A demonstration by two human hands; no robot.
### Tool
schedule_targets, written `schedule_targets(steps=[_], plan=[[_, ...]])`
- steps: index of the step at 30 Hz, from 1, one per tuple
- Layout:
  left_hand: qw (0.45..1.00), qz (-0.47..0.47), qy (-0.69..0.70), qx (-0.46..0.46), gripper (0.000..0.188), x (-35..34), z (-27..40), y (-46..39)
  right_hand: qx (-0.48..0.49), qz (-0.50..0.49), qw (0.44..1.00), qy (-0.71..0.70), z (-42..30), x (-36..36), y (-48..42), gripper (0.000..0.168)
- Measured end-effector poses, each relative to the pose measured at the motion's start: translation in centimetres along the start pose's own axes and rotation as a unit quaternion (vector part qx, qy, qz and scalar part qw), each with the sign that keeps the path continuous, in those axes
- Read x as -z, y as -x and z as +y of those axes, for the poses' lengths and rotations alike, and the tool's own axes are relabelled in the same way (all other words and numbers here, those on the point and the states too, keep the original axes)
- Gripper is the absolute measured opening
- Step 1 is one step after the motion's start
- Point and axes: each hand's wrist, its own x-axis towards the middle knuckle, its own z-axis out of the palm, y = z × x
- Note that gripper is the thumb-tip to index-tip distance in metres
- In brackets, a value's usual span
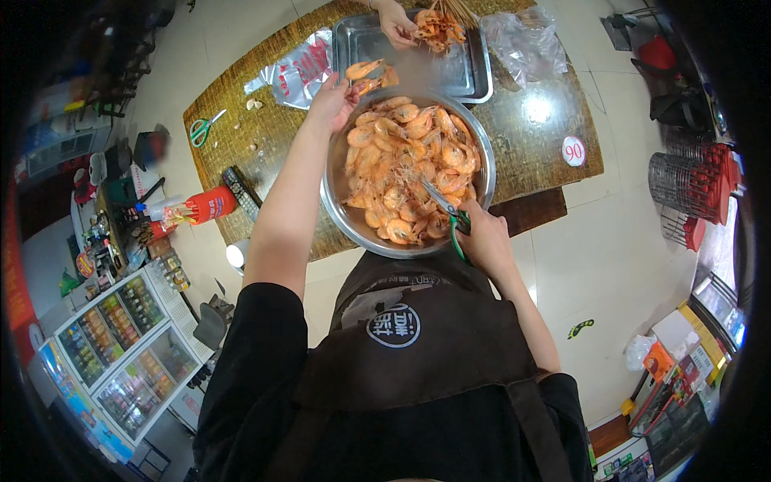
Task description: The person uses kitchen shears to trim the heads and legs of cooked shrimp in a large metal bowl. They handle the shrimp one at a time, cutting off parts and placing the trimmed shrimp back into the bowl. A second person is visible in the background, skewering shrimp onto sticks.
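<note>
A round metal basin (486, 199) full of cooked-looking orange shrimp (391, 150) stands at the table's near edge, just before my apron. My right hand (486, 235) grips green-handled scissors (449, 205), their blades over the shrimp on the basin's right side. Beyond the far left rim, my left hand (335, 103) has a few shrimp (366, 85) at its fingertips; how they are pinched is partly hidden. Behind the basin lies a rectangular metal tray (485, 78). Over it, another person's hand (397, 25) is at a bunch of skewered shrimp (440, 30).
On the wooden table (530, 150) lie a second pair of scissors (203, 129), garlic cloves (254, 105), a remote control (241, 191), a printed plastic bag (304, 69) and a clear plastic bag (525, 45). A red container of sticks (211, 205) stands by the left edge, near a white cup (237, 254).
</note>
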Motion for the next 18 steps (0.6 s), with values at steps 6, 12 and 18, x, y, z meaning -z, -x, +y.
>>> schedule_targets(steps=[6, 12, 18], plan=[[0.765, -0.011, -0.617, -0.185, 0.022, 3.0, -3.6, 7.7, -0.021, 0.006, 1.000, -0.015, -0.2, -0.1, 0.4, 0.032], [0.709, 0.098, -0.620, -0.321, 0.030, 5.7, -8.7, 8.6, 0.011, 0.016, 1.000, -0.016, -0.7, -0.1, -0.1, 0.031], [0.707, 0.105, -0.684, -0.147, 0.034, 1.6, -8.0, 7.2, 0.022, 0.034, 0.999, -0.036, -2.1, 0.5, 0.1, 0.038]])
